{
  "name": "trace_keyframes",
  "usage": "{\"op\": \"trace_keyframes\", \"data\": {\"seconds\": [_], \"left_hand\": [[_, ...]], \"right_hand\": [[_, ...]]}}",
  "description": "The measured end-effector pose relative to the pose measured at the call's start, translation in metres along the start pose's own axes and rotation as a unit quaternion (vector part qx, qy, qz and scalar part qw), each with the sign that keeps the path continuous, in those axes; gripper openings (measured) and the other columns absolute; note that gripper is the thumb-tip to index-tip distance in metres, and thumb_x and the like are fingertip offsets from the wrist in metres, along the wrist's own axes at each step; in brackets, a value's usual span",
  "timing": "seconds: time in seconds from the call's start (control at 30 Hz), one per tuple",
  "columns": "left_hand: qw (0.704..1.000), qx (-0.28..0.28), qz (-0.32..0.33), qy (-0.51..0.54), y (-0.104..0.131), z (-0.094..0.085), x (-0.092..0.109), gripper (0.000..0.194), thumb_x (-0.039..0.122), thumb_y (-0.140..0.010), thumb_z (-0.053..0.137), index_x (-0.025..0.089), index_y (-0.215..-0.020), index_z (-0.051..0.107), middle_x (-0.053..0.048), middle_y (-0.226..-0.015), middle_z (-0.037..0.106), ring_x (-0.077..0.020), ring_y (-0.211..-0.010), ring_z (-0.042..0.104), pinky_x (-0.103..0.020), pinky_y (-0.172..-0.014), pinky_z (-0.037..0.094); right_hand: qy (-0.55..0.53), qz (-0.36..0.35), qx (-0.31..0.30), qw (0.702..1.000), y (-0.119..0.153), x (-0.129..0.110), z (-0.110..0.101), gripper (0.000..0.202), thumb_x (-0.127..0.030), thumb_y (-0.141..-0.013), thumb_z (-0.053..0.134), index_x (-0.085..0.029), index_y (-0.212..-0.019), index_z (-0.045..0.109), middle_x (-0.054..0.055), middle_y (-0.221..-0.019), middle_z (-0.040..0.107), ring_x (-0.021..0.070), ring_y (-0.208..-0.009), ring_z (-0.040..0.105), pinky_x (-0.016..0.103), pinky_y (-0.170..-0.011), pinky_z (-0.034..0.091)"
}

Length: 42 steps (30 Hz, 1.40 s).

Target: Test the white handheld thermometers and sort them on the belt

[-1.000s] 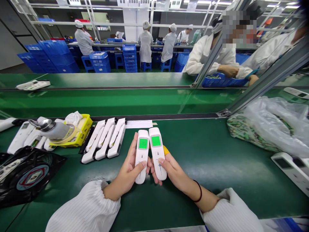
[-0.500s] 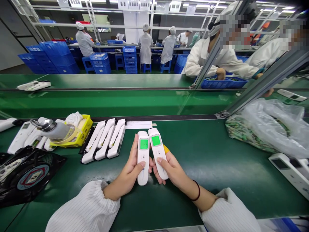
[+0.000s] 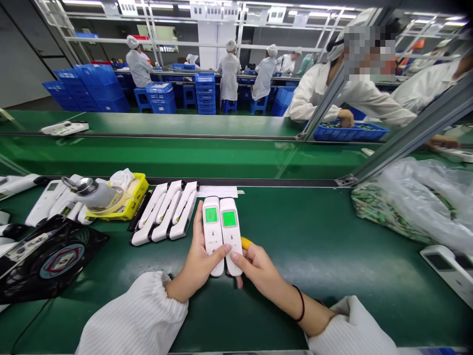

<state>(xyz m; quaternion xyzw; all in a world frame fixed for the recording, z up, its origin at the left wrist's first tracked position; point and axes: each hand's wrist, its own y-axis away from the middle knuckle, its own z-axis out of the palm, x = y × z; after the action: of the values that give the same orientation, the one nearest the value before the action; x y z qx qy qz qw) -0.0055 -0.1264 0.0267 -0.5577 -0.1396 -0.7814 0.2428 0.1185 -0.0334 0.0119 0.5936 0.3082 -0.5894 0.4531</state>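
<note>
Two white infrared thermometers with lit green screens stand side by side, touching, in front of me. My left hand (image 3: 197,264) is closed round the left thermometer (image 3: 212,230), and its thumb stretches over to the edge of the right thermometer (image 3: 230,234). My right hand (image 3: 264,271), with a yellow cover on one finger, grips the right thermometer near its lower end, thumb on the front. Dark digits show faintly on the left screen; the right screen looks plain green. Most fingers are hidden behind the thermometers.
More white thermometers (image 3: 172,209) lie in a row at left, beside a yellow basket (image 3: 138,197) and a metal bottle (image 3: 94,192). A black fan (image 3: 62,261) is nearer. At right are a clear bag of circuit boards (image 3: 384,207) and a slanted metal post (image 3: 406,130). Co-workers sit beyond.
The two thermometers have come together from a tilted spread to nearly parallel. My left thumb has moved across onto the right one. Digits now show on the left screen. The view has shifted slightly.
</note>
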Motion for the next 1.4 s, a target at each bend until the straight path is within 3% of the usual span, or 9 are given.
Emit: {"op": "trace_keyframes", "data": {"seconds": [0.13, 0.23, 0.4, 0.5, 0.67, 0.83, 1.1, 1.4], "left_hand": [[1.000, 0.010, 0.015, -0.003, 0.000, 0.001, 0.000, 0.098, 0.023, -0.076, 0.072, 0.035, -0.146, 0.005, -0.008, -0.149, 0.032, -0.0247, -0.123, 0.048, -0.033, -0.096, 0.047], [1.000, 0.005, -0.006, 0.021, 0.001, 0.002, 0.002, 0.096, 0.024, -0.077, 0.071, 0.034, -0.146, 0.005, -0.010, -0.148, 0.034, -0.0280, -0.124, 0.047, -0.038, -0.097, 0.047], [0.999, 0.013, -0.009, 0.041, 0.001, 0.005, 0.001, 0.097, 0.025, -0.077, 0.071, 0.036, -0.146, 0.004, -0.011, -0.144, 0.038, -0.0311, -0.122, 0.049, -0.047, -0.097, 0.045], [0.999, 0.011, -0.012, 0.045, 0.000, 0.005, 0.000, 0.095, 0.024, -0.078, 0.070, 0.036, -0.146, 0.005, -0.011, -0.144, 0.037, -0.0306, -0.122, 0.050, -0.047, -0.098, 0.044], [0.999, 0.000, -0.009, 0.037, 0.002, 0.005, -0.002, 0.091, 0.024, -0.080, 0.068, 0.036, -0.146, 0.006, -0.010, -0.146, 0.036, -0.0283, -0.123, 0.049, -0.041, -0.096, 0.047], [1.000, -0.011, -0.009, 0.014, 0.005, 0.008, -0.003, 0.091, 0.026, -0.080, 0.068, 0.034, -0.146, 0.007, -0.010, -0.145, 0.038, -0.0280, -0.118, 0.053, -0.037, -0.089, 0.051], [0.999, -0.028, -0.019, 0.023, 0.007, 0.010, -0.004, 0.089, 0.025, -0.081, 0.067, 0.037, -0.146, 0.007, -0.009, -0.146, 0.036, -0.0258, -0.111, 0.058, -0.034, -0.083, 0.055], [1.000, -0.014, -0.002, 0.000, 0.007, 0.012, -0.004, 0.089, 0.028, -0.079, 0.069, 0.034, -0.146, 0.010, -0.009, -0.148, 0.034, -0.0288, -0.120, 0.052, -0.035, -0.088, 0.052]], "right_hand": [[0.063, 0.012, 0.037, 0.997, 0.001, -0.001, -0.001, 0.048, -0.060, -0.078, 0.058, -0.012, -0.074, 0.061, -0.001, -0.053, 0.054, 0.0072, -0.043, 0.045, 0.020, -0.041, 0.035], [0.039, 0.013, 0.024, 0.999, 0.001, -0.001, 0.000, 0.047, -0.058, -0.072, 0.066, -0.012, -0.066, 0.062, 0.000, -0.055, 0.056, 0.0088, -0.050, 0.048, 0.021, -0.047, 0.038], [-0.085, 0.026, 0.015, 0.996, -0.002, 0.003, 0.007, 0.047, -0.056, -0.065, 0.073, -0.013, -0.084, 0.065, 0.004, -0.073, 0.067, 0.0152, -0.068, 0.061, 0.029, -0.068, 0.050], [-0.086, 0.017, 0.008, 0.996, -0.002, 0.002, 0.010, 0.049, -0.056, -0.068, 0.071, -0.013, -0.090, 0.065, 0.006, -0.078, 0.068, 0.0171, -0.073, 0.063, 0.032, -0.073, 0.050], [-0.002, 0.010, 0.003, 1.000, -0.001, -0.001, 0.007, 0.046, -0.057, -0.074, 0.064, -0.012, -0.083, 0.064, 0.002, -0.069, 0.064, 0.0118, -0.060, 0.057, 0.024, -0.056, 0.047], [0.051, 0.081, -0.035, 0.995, -0.003, 0.000, 0.006, 0.045, -0.056, -0.070, 0.066, -0.012, -0.074, 0.060, -0.004, -0.048, 0.051, 0.0065, -0.038, 0.044, 0.018, -0.035, 0.034], [0.048, 0.089, -0.046, 0.994, -0.003, -0.002, 0.007, 0.041, -0.050, -0.070, 0.068, -0.011, -0.081, 0.062, -0.005, -0.048, 0.051, 0.0049, -0.037, 0.043, 0.015, -0.034, 0.033], [0.049, 0.084, -0.043, 0.994, -0.003, 0.004, 0.006, 0.038, -0.045, -0.070, 0.071, -0.011, -0.087, 0.064, -0.005, -0.047, 0.052, 0.0060, -0.037, 0.044, 0.016, -0.033, 0.034]]}}
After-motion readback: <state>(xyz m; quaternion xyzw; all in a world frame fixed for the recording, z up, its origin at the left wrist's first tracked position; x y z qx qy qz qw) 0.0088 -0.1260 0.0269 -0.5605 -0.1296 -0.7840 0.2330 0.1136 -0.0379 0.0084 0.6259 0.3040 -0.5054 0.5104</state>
